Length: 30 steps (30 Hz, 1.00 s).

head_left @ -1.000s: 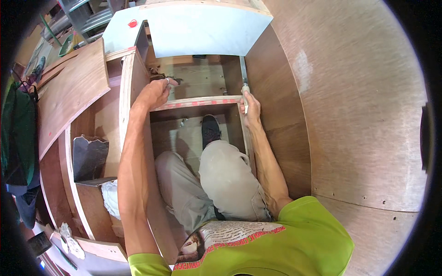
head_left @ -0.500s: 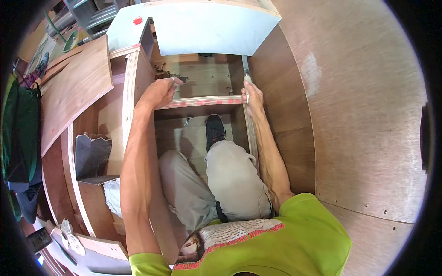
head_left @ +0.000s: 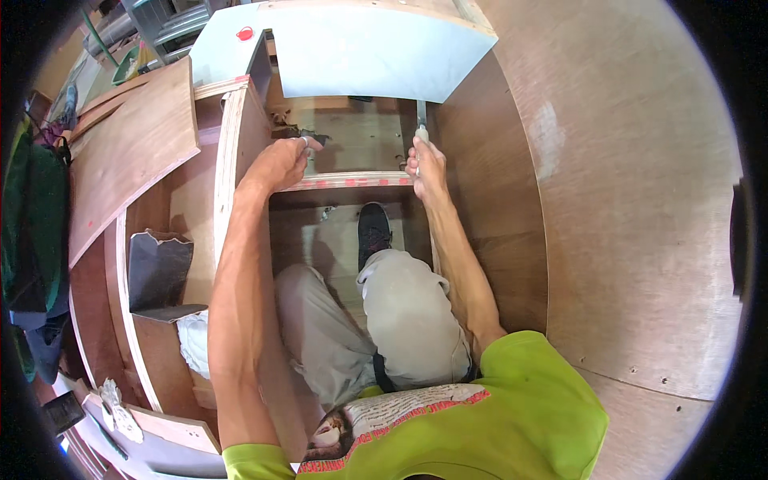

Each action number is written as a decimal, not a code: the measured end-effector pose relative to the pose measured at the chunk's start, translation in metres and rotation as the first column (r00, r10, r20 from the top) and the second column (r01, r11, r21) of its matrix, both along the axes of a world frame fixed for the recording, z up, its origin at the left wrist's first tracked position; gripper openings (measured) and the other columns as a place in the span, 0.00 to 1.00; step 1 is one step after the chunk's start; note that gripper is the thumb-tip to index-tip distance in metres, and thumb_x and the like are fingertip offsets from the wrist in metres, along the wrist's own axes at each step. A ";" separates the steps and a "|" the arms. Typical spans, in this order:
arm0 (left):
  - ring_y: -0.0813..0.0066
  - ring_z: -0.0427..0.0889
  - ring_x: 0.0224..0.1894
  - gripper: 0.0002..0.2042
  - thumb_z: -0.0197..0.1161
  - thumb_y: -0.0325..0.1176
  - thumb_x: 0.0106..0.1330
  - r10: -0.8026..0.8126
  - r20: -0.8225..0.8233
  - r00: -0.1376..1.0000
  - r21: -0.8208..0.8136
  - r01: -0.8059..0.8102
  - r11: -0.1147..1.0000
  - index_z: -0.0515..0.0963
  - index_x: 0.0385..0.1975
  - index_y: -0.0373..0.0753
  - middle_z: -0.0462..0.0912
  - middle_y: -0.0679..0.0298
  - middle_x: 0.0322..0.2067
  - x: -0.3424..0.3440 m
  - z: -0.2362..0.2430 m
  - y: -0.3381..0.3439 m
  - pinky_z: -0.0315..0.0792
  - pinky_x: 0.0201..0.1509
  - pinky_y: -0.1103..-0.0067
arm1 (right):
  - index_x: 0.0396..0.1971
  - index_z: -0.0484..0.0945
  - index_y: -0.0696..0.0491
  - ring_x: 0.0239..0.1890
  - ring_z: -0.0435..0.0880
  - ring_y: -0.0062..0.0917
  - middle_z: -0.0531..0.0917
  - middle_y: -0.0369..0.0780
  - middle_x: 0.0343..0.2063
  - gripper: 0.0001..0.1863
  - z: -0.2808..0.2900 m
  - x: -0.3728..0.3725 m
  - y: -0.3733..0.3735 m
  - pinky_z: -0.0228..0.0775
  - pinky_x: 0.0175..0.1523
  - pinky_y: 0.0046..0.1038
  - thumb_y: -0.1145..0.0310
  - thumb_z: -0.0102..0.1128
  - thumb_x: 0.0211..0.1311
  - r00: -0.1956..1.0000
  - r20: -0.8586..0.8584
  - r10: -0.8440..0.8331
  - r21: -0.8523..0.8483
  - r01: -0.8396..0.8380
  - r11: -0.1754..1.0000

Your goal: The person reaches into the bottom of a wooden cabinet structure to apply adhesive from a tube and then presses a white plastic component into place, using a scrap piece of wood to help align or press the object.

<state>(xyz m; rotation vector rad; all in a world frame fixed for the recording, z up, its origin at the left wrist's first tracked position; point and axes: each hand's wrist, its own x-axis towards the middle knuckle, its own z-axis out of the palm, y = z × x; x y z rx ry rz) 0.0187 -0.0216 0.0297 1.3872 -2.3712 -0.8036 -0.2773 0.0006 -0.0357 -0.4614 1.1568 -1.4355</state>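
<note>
My right hand (head_left: 430,166) is closed round the pale handle of a hand tool with a narrow flat metal blade (head_left: 422,114). The blade points away from me, along the right side of the cabinet frame, its tip close to the white panel's lower edge. My left hand (head_left: 280,164) is at the left end of the wooden crosspiece (head_left: 352,181), beside the upright divider (head_left: 230,152). Its fingers are curled, with a ring on one; what they grip, if anything, is hidden. Dark torn scraps (head_left: 314,136) show just beyond its fingertips.
A white panel (head_left: 368,56) spans the far side. On my right stands a tall plywood wall (head_left: 624,200). A loose plywood sheet (head_left: 136,160) leans over open compartments at left, near a bent dark sheet (head_left: 160,268). My shoe (head_left: 374,232) stands inside the frame.
My right hand has shifted slightly left with the tool, away from the right wall, and more of the blade shows. My left hand stays nearly in place.
</note>
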 end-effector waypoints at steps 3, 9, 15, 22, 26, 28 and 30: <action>0.51 0.79 0.30 0.13 0.48 0.27 0.66 0.000 0.029 1.000 0.024 -0.001 1.000 0.76 0.48 0.39 0.78 0.45 0.25 -0.002 0.009 0.003 0.70 0.39 0.65 | 0.32 0.68 0.52 0.14 0.63 0.11 0.68 0.31 0.19 0.07 0.004 0.002 0.001 0.54 0.15 0.16 0.66 0.56 0.63 0.999 -0.047 0.012 0.002 -0.012 1.000; 0.52 0.78 0.27 0.13 0.47 0.27 0.67 -0.033 -0.014 0.999 -0.022 0.033 0.999 0.76 0.47 0.39 0.76 0.45 0.22 -0.008 0.006 -0.002 0.70 0.37 0.65 | 0.31 0.68 0.50 0.15 0.64 0.12 0.69 0.32 0.19 0.07 0.000 0.001 -0.026 0.56 0.17 0.16 0.70 0.58 0.61 0.999 0.010 -0.039 -0.028 0.039 0.999; 0.48 0.79 0.33 0.13 0.47 0.28 0.67 -0.017 0.018 1.000 -0.008 0.017 1.000 0.76 0.46 0.38 0.79 0.43 0.27 -0.001 0.000 -0.001 0.71 0.40 0.64 | 0.31 0.66 0.51 0.15 0.63 0.12 0.68 0.32 0.20 0.07 0.004 0.007 -0.022 0.55 0.16 0.16 0.69 0.56 0.62 0.999 0.054 -0.006 -0.018 0.007 1.000; 0.47 0.80 0.35 0.12 0.48 0.28 0.66 -0.019 0.014 1.000 -0.050 0.019 0.999 0.76 0.46 0.38 0.79 0.44 0.29 0.000 0.001 0.000 0.71 0.41 0.63 | 0.35 0.68 0.51 0.15 0.63 0.12 0.68 0.32 0.21 0.07 -0.007 0.013 -0.022 0.55 0.16 0.15 0.69 0.56 0.63 0.996 0.086 -0.017 -0.006 0.018 1.000; 0.47 0.79 0.33 0.12 0.49 0.28 0.66 -0.017 0.020 1.000 -0.023 0.018 1.000 0.76 0.46 0.39 0.79 0.44 0.27 -0.006 0.003 0.001 0.70 0.39 0.63 | 0.34 0.66 0.51 0.13 0.62 0.12 0.66 0.32 0.20 0.06 0.003 0.013 -0.031 0.53 0.15 0.16 0.68 0.54 0.64 0.999 0.050 0.012 -0.004 -0.012 1.000; 0.48 0.79 0.31 0.12 0.49 0.28 0.66 -0.046 -0.016 0.999 -0.075 0.045 0.996 0.77 0.46 0.39 0.78 0.45 0.26 -0.008 0.001 -0.003 0.70 0.38 0.63 | 0.34 0.66 0.50 0.13 0.62 0.12 0.66 0.32 0.20 0.07 0.005 0.018 -0.058 0.53 0.15 0.17 0.68 0.54 0.64 0.997 0.073 0.014 0.017 -0.015 1.000; 0.48 0.79 0.29 0.12 0.49 0.28 0.66 -0.025 0.015 1.000 -0.025 0.026 0.999 0.77 0.46 0.40 0.77 0.45 0.24 -0.012 0.006 -0.003 0.70 0.37 0.62 | 0.32 0.65 0.50 0.13 0.62 0.13 0.66 0.32 0.20 0.08 0.002 0.016 -0.057 0.54 0.15 0.17 0.67 0.55 0.63 0.997 0.072 -0.021 0.003 0.021 1.000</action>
